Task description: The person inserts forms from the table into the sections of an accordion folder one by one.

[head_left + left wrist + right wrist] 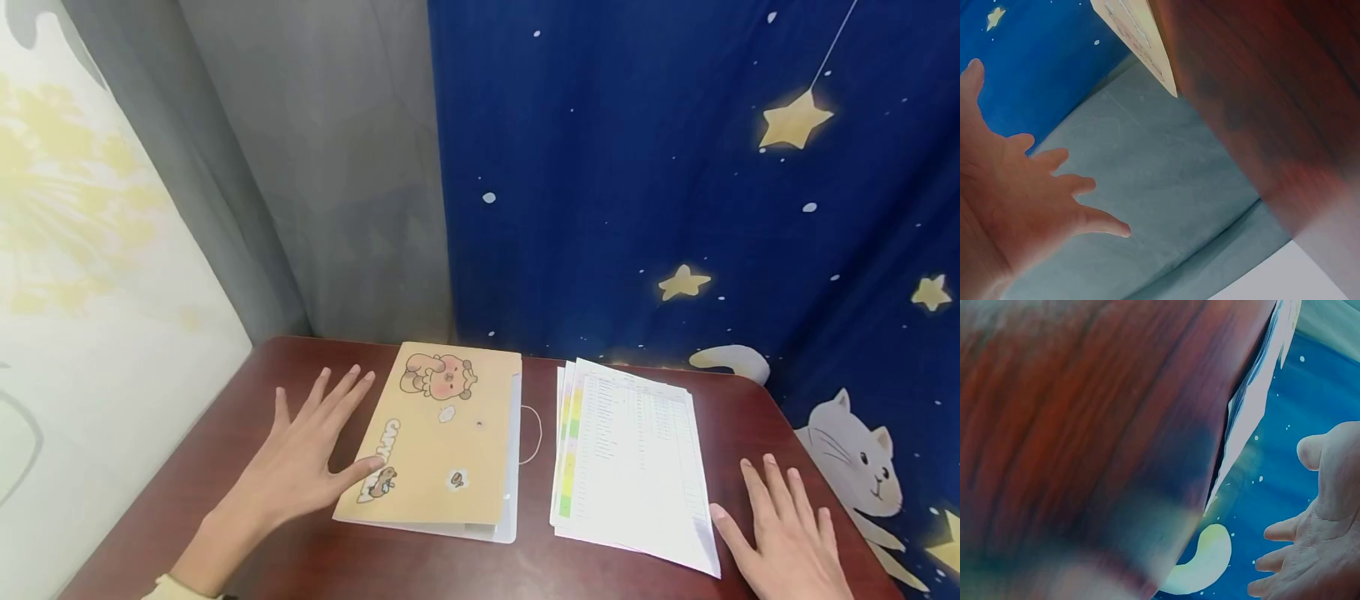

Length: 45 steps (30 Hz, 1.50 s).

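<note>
A tan folder (pixel 442 450) with cartoon animal pictures lies on the dark red-brown table, its clear back cover showing along the right and bottom edges. My left hand (pixel 303 454) is spread at its left side, the thumb overlapping the folder's lower left in the head view. To the right lies a stack of printed sheets (pixel 637 467), slightly fanned, with yellow, green and pink strips down the left side. Beyond the stack's lower right corner is my right hand (pixel 787 533), fingers spread and nothing in it. Both palms show bare in the left wrist and right wrist views.
A thin elastic loop (pixel 534 433) sticks out from the folder's right edge towards the papers. Behind the wooden table (pixel 247 417) hang a grey curtain (pixel 330 167) and a blue curtain (pixel 585 167) with stars and a cat. A pale patterned wall (pixel 97 275) stands at the left.
</note>
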Each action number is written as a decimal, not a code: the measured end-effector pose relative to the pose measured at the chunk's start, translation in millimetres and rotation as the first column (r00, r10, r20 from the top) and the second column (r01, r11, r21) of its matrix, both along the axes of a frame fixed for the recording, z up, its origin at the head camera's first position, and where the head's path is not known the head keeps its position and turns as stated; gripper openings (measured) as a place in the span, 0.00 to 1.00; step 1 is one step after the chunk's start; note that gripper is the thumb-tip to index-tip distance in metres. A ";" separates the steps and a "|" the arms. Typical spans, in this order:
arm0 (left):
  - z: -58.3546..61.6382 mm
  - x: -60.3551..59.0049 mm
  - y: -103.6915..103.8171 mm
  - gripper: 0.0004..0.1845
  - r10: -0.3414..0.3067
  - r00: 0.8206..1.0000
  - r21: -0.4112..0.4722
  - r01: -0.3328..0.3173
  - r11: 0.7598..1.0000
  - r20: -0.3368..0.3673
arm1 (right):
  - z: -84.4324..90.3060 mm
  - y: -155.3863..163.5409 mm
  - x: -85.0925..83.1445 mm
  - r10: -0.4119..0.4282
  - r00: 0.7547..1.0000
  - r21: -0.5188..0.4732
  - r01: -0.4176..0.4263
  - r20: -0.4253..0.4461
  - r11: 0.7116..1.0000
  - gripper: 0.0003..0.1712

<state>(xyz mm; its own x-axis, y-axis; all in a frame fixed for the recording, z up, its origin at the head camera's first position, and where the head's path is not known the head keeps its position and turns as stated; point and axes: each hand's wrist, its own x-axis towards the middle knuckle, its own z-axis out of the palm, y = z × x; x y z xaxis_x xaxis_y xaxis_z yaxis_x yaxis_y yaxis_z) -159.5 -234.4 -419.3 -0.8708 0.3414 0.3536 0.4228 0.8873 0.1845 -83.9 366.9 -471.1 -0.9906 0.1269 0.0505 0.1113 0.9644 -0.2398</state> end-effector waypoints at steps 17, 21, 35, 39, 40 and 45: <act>-4.7 -8.2 21.8 0.57 -0.123 0.982 0.017 0.121 0.992 0.143 | -4.8 -7.8 2.6 0.009 0.999 0.001 -0.009 -0.046 1.000 0.54; -4.6 -7.8 31.9 0.57 -0.164 0.973 0.011 0.164 0.986 0.160 | -5.5 -10.2 2.5 0.011 0.997 0.010 -0.011 -0.073 1.000 0.54; -3.6 -0.6 59.5 0.51 -0.244 0.957 -0.063 0.256 0.964 0.159 | 6.1 -26.2 -8.8 0.027 1.000 0.052 -0.027 0.014 0.998 0.59; -2.8 4.8 70.0 0.44 -0.232 0.951 -0.106 0.257 0.961 0.205 | 18.4 -23.4 -14.3 -0.023 0.987 0.085 0.009 0.161 0.996 0.62; -2.9 5.7 73.1 0.43 -0.235 0.949 -0.118 0.263 0.958 0.210 | 21.5 -22.0 -15.8 -0.039 0.980 0.083 0.023 0.194 0.996 0.62; -4.1 7.9 87.5 0.43 -0.279 0.932 -0.150 0.318 0.936 0.230 | 29.9 -16.4 -20.6 -0.068 0.961 0.067 0.052 0.267 0.996 0.54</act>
